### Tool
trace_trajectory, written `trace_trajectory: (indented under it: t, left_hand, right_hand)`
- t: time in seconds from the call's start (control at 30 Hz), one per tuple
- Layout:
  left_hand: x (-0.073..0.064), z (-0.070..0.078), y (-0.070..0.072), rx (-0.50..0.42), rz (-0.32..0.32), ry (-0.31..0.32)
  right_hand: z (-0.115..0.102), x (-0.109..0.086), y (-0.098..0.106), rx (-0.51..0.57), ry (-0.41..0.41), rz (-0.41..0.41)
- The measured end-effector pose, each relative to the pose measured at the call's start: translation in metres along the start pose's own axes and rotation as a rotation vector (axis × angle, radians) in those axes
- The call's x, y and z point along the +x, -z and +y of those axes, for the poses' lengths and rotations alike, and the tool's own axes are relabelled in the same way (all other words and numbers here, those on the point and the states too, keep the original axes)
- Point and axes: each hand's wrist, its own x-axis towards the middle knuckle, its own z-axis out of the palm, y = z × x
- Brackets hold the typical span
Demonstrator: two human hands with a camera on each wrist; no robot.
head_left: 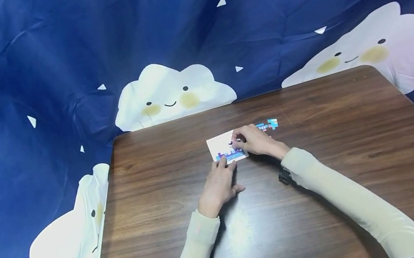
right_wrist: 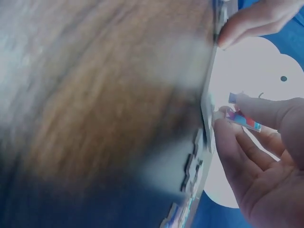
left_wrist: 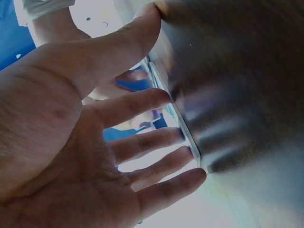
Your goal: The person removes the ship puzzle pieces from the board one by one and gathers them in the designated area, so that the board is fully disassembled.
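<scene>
Head | L hand (head_left: 218, 185): fingers apart at board's (head_left: 218, 144) near edge, prob. steadying | R hand (head_left: 255, 140): pinching puzzle pc. (right_wrist: 249, 123), prob. fine ctrl

Table (head_left: 157, 178), brown wood-grain top with darker streaks, rounded far corners, and a bright sheen on the near side of the left fingers (head_left: 223, 164), the surface extending well out to both sides of them. Flat on it, one white puzzle board (head_left: 217, 144), blue and purple along its near side, the left fingers touching the near edge and the right fingers (head_left: 237, 132) over its right part. Also on it, to the right of the right fingers, loose puzzle pieces (head_left: 273, 123), light blue with pink, partly hidden, number unclear
</scene>
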Motion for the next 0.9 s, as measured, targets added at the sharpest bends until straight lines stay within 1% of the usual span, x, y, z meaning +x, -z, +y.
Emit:
trace_trajectory:
  t: [0.23, 0.33, 0.43, 0.5, 0.57, 0.67, 0.77, 0.9]
  left_hand:
    - [-0.001, 0.001, -0.005, 0.029, 0.003, -0.006]
    - [-0.001, 0.001, -0.005, 0.017, 0.000, 0.000]
    - [-0.001, 0.001, -0.004, -0.001, -0.002, 0.003]
    - [-0.001, 0.001, -0.004, -0.015, -0.006, 0.007]
    - [-0.001, 0.000, -0.004, -0.023, -0.011, 0.011]
    - [-0.001, 0.000, -0.003, -0.035, -0.022, 0.023]
    - [-0.002, -0.001, -0.001, -0.044, -0.035, 0.026]
    - [-0.002, 0.000, 0.000, -0.043, -0.024, 0.014]
  right_hand:
    - [0.012, -0.011, 0.010, 0.092, -0.048, 0.025]
    - [0.019, -0.016, 0.016, 0.140, -0.065, 0.035]
    - [0.026, -0.022, 0.026, 0.174, -0.083, 0.070]
    - [0.031, -0.026, 0.033, 0.173, -0.095, 0.096]
    - [0.035, -0.029, 0.040, 0.148, -0.106, 0.122]
    - [0.041, -0.034, 0.047, 0.148, -0.121, 0.122]
    - [0.046, -0.039, 0.052, 0.178, -0.142, 0.111]
    - [0.054, -0.043, 0.055, 0.170, -0.151, 0.118]
